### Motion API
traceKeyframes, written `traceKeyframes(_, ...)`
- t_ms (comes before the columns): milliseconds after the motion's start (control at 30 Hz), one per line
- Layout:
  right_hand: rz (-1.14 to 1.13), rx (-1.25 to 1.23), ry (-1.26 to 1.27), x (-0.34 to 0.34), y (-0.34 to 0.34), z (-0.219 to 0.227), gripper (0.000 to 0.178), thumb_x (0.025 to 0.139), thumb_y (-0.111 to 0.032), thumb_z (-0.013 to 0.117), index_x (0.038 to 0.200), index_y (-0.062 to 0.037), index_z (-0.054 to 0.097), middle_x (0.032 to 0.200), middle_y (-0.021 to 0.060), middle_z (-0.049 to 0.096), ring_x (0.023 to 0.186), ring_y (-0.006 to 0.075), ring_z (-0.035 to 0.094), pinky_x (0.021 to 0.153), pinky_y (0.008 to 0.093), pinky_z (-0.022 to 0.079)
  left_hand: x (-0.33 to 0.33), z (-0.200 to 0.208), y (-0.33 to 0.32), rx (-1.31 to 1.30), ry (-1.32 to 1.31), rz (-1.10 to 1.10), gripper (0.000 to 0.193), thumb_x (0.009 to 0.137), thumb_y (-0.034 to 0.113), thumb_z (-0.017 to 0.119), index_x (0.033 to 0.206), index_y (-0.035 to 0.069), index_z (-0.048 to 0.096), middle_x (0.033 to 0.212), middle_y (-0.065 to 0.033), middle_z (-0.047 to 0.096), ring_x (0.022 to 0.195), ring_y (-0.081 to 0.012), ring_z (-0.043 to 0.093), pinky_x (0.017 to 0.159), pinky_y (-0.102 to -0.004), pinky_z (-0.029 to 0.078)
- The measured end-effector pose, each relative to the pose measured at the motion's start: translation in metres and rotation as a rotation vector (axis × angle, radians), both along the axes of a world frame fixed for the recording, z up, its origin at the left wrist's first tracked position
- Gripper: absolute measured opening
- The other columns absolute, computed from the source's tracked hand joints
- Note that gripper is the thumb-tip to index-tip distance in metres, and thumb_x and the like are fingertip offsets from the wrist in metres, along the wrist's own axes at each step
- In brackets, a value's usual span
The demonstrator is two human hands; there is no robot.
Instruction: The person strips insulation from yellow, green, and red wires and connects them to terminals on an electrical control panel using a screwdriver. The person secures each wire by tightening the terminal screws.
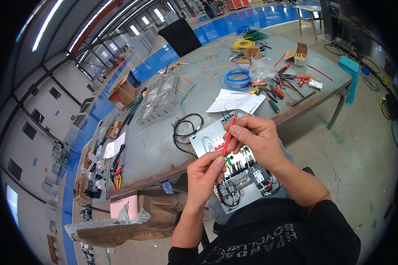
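Between my two hands stretches a short red wire (228, 139) with bare copper strands at its upper end. My left hand (206, 174) pinches its lower end between thumb and fingers. Higher up, my right hand (254, 134) grips it just below the bare copper. Beneath both hands, a metal mounting plate (247, 204) with electrical parts slopes from my lap toward the table edge. It carries a row of terminal blocks (236, 185), a breaker with red levers (217, 144) and several black wires. My hands cover part of the plate.
The grey metal table (154, 150) spreads ahead. On it lie a black cable coil (185, 132), paper sheets (236, 101), a blue wire coil (235, 79), several pliers (292, 79) and a clear plastic enclosure (159, 99). A brown jacket (159, 216) hangs at left; a teal stool (349, 73) stands right.
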State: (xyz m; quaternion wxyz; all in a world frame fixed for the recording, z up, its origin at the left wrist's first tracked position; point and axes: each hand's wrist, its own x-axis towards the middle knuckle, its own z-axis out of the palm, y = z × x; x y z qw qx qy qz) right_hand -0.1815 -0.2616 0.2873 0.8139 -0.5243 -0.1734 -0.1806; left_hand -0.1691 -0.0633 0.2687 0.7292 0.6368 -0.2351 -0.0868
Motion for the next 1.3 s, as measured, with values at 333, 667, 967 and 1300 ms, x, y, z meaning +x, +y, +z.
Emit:
traceKeyframes(333,-0.033,-0.001,0.006,0.0,0.001,-0.001,0.02,0.106,-0.013,0.067,0.106,0.0056,0.073,0.085,0.0084,0.073,0.072,0.0114,0.072,0.065,0.0256,0.061,0.0,0.0,0.002,0.022,0.008,0.026,0.018,0.104,0.011,0.067,0.113,-0.003,0.073,0.082,-0.0059,0.07,0.059,-0.0092,0.058,0.049,-0.0229,0.04)
traceKeyframes(667,-0.056,-0.014,0.015,-0.003,-0.002,-0.002,0.014,0.101,-0.01,0.072,0.098,0.0042,0.072,0.079,0.0072,0.072,0.067,0.0104,0.07,0.061,0.0255,0.059,0.007,-0.001,0.006,-0.018,0.079,-0.036,0.017,0.102,0.009,0.069,0.111,-0.005,0.073,0.086,-0.0098,0.073,0.064,-0.0128,0.063,0.056,-0.0256,0.048)
traceKeyframes(967,-0.057,-0.003,-0.009,-0.003,-0.003,-0.005,0.013,0.099,-0.008,0.074,0.097,0.0043,0.072,0.079,0.0062,0.071,0.066,0.0104,0.07,0.06,0.0246,0.058,0.013,0.001,0.008,-0.046,0.188,-0.104,0.015,0.099,0.009,0.073,0.107,-0.004,0.074,0.09,-0.0113,0.074,0.069,-0.015,0.066,0.061,-0.0281,0.053)
traceKeyframes(1300,-0.067,-0.043,-0.042,-0.005,-0.004,-0.004,0.012,0.097,-0.006,0.076,0.097,0.0051,0.072,0.081,0.0067,0.072,0.067,0.0102,0.07,0.06,0.0238,0.059,0.011,0.004,0.009,-0.005,0.175,-0.12,0.012,0.097,0.009,0.075,0.102,-0.002,0.074,0.093,-0.0131,0.077,0.077,-0.0169,0.072,0.067,-0.0295,0.058)
